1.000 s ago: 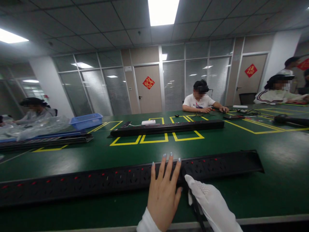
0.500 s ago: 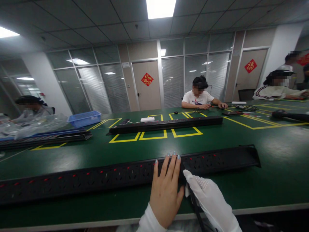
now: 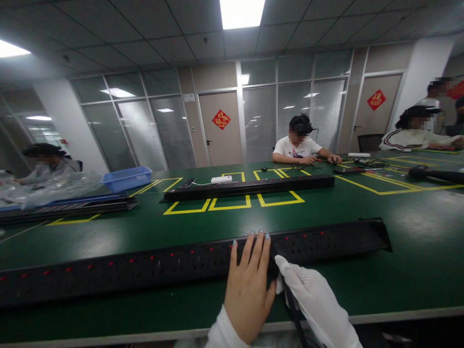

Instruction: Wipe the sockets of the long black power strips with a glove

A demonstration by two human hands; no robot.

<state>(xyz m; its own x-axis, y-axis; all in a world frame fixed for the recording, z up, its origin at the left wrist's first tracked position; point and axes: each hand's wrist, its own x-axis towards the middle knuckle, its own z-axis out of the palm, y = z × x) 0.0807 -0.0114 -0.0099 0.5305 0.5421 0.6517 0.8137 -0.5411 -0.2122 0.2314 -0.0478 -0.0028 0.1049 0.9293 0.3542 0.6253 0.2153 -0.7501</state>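
Note:
A long black power strip with a row of sockets and small red marks lies across the table before me. My bare left hand rests flat on it, fingers stretched out together toward its far edge. Just to the right, my right hand, in a white glove, is closed round a black plug pressed against the strip's sockets. From that plug a black cord runs down past the table's front edge. Whether the pins are fully in a socket is hidden.
A second black power strip lies farther back, with a white device by it. At left are a blue basket, clear plastic bags and dark metal channels. Several people sit around the green table, which has yellow tape markings.
Almost nothing differs. Both hands stay in the same place on the power strip and plug, with only a very slight shift.

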